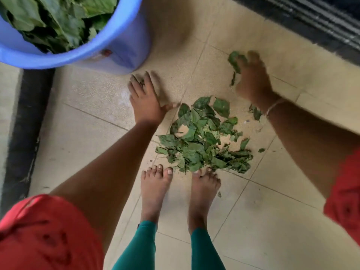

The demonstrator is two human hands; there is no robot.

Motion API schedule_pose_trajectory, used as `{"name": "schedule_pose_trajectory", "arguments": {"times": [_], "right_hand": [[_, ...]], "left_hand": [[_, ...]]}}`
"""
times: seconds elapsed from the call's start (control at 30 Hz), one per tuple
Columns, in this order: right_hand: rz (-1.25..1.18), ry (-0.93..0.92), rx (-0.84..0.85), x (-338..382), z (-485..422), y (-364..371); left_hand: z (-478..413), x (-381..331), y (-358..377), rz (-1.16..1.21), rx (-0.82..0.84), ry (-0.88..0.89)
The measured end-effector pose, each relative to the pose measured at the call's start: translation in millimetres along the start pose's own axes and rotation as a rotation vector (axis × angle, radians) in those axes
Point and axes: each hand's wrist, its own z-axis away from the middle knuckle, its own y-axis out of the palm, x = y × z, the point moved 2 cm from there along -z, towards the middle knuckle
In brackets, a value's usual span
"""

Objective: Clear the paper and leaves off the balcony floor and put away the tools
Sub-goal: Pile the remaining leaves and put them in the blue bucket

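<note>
On blue bucket [124, 43], red sticker [104, 53] unreadable, right hand [253, 80] perhaps gripping leaf [234, 59]

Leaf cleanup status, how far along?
Done: the round blue plastic bucket already holds many green leaves. In hand: the left hand lies flat on the beige tiled floor; the blurred right hand is at a stray green leaf. Left: the pile of torn green leaves by the bare feet. No paper or tools in view.
</note>
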Motion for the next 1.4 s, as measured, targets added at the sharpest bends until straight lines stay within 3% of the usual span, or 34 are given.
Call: {"name": "schedule_pose_trajectory", "arguments": {"times": [0.1,0.27,0.4,0.47,0.6,0.7,0.83,1.07,1.4], "right_hand": [[0.003,0.058,0.052,-9,-39,-14],[0.037,-0.083,0.152,3,1,27],[0.115,-0.241,0.142,2,72,72],[0.118,-0.242,0.105,-1,101,87],[0.273,-0.217,0.215,-2,135,113],[0.333,-0.214,0.134,4,139,119],[0.137,-0.27,-0.021,5,127,113],[-0.187,-0.18,0.091,3,120,65],[-0.486,-0.072,0.184,60,156,-85]], "left_hand": [[-1,-25,3,0.015,0.153,0.144],[37,-63,42,0.131,0.304,0.298],[72,-66,62,-0.143,0.362,0.388],[86,-60,70,-0.299,0.343,0.414],[99,-48,79,-0.48,0.269,0.452],[97,-47,77,-0.362,0.196,0.471],[83,-51,72,-0.104,0.26,0.389],[86,-62,30,0.25,0.256,0.26],[125,-83,-103,0.705,0.194,0.241]]}}
